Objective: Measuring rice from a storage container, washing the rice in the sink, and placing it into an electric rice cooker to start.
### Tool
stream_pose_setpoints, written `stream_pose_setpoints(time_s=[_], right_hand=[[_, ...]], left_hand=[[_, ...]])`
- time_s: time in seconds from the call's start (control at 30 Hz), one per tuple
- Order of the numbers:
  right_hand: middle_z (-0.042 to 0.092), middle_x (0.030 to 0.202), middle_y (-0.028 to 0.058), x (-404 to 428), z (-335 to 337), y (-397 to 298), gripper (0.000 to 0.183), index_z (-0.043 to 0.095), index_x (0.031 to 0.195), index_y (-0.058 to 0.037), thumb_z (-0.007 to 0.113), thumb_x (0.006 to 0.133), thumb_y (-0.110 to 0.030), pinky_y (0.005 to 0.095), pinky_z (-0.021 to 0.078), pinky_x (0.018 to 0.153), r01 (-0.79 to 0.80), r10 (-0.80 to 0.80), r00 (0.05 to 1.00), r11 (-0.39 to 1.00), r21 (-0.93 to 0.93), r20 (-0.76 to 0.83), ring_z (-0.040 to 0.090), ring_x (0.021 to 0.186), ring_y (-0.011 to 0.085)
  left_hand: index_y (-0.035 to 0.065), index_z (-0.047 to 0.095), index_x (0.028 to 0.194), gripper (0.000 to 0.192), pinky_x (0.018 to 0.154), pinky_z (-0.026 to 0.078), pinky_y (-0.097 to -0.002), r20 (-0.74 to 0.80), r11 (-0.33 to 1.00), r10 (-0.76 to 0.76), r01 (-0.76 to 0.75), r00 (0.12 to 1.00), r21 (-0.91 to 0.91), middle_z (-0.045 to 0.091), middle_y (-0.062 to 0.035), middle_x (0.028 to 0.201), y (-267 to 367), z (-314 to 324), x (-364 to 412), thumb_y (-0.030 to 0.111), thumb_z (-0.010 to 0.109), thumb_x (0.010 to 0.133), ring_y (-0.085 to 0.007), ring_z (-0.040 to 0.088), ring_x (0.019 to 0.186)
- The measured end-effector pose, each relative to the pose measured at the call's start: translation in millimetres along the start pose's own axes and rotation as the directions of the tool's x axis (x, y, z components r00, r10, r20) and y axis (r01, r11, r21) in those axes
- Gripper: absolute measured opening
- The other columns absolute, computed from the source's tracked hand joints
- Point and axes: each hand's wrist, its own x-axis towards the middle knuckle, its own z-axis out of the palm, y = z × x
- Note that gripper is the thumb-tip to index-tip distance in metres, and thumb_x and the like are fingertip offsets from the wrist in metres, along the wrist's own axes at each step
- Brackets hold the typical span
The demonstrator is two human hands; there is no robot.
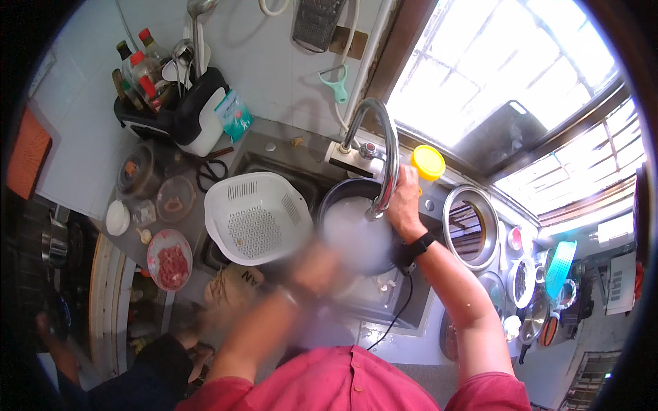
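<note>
My right hand [404, 203] is behind the curved chrome faucet [389, 138], at its lever or spout; the exact contact is hidden. Below the spout, a dark round basin [325, 203] in the sink holds cloudy whitish water [354, 231]. My left hand [316, 267], blurred, is at the basin's near left rim, close to a white perforated plastic basket [257, 218]. Whether its fingers hold anything cannot be made out. The basket rests over the left sink bowl, with a small bit of food inside. A yellow-lidded container [428, 162] stands beyond my right hand.
A bowl of raw meat [170, 262], black-handled scissors [212, 174] and a lidded pot [138, 169] lie left. A steel ring-shaped pan [470, 226] and several dishes are right. A dark cable [396, 313] crosses the sink's near edge. Another person [149, 370] is at lower left.
</note>
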Motion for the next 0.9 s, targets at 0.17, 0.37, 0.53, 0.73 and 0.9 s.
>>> stream_pose_setpoints(time_s=[0.17,0.37,0.53,0.73,0.9], right_hand=[[0.056,0.107,0.0238,20,3,26,0.043,0.053,0.116,0.0043,0.052,0.073,0.000,0.0406,0.0423,0.094,-0.064,0.059,0.981,0.998,0.021,0.183,0.052,0.105,0.0389],[0.062,0.112,0.0178,19,-25,-22,0.042,0.056,0.117,0.0071,0.061,0.077,-0.006,0.0316,0.0489,0.084,-0.506,0.216,0.779,0.771,0.387,0.589,0.062,0.096,0.0254],[0.061,0.098,0.0094,-39,-53,28,0.039,0.056,0.115,0.0045,0.064,0.079,-0.008,0.0267,0.0494,0.069,-0.404,0.213,0.899,0.741,0.536,0.383,0.059,0.080,0.0125],[0.059,0.096,0.0161,-180,-85,45,0.058,0.038,0.130,0.0073,0.065,0.084,-0.016,0.0295,0.0538,0.062,-0.876,0.768,0.455,0.296,0.381,0.451,0.062,0.074,0.0203],[0.059,0.094,0.0233,-234,-58,65,0.033,0.042,0.115,0.0069,0.056,0.090,-0.010,0.0362,0.0595,0.058,-0.833,0.495,0.335,-0.242,0.497,0.802,0.066,0.072,0.0287]], left_hand=[[0.0139,0.069,0.098,0.021,0.067,0.051,-0.0444,0.026,0.999,0.039,-0.038,0.999,-0.012,0.067,-0.0140,0.086,-1,3,-1,0.026,0.062,0.082,-0.0321,0.065,0.076],[-0.0108,0.051,0.110,0.031,0.062,0.061,-0.0413,0.208,0.984,0.058,-0.091,0.976,0.156,0.061,-0.0207,0.101,-28,-9,4,0.000,0.046,0.082,-0.0330,0.067,0.079],[-0.0117,0.045,0.115,0.036,0.062,0.061,-0.0421,0.095,0.994,-0.110,0.108,0.989,0.023,0.057,-0.0212,0.103,-17,6,1,-0.001,0.047,0.080,-0.0352,0.065,0.081],[-0.0163,0.043,0.112,0.036,0.066,0.061,-0.0427,-0.021,0.847,-0.485,0.463,0.874,-0.261,0.054,-0.0226,0.106,80,35,-24,-0.001,0.047,0.079,-0.0367,0.063,0.088],[-0.0130,0.048,0.112,0.033,0.069,0.061,-0.0382,0.073,0.938,-0.324,0.310,0.943,0.156,0.057,-0.0201,0.107,80,50,-31,0.005,0.048,0.083,-0.0323,0.065,0.088]])
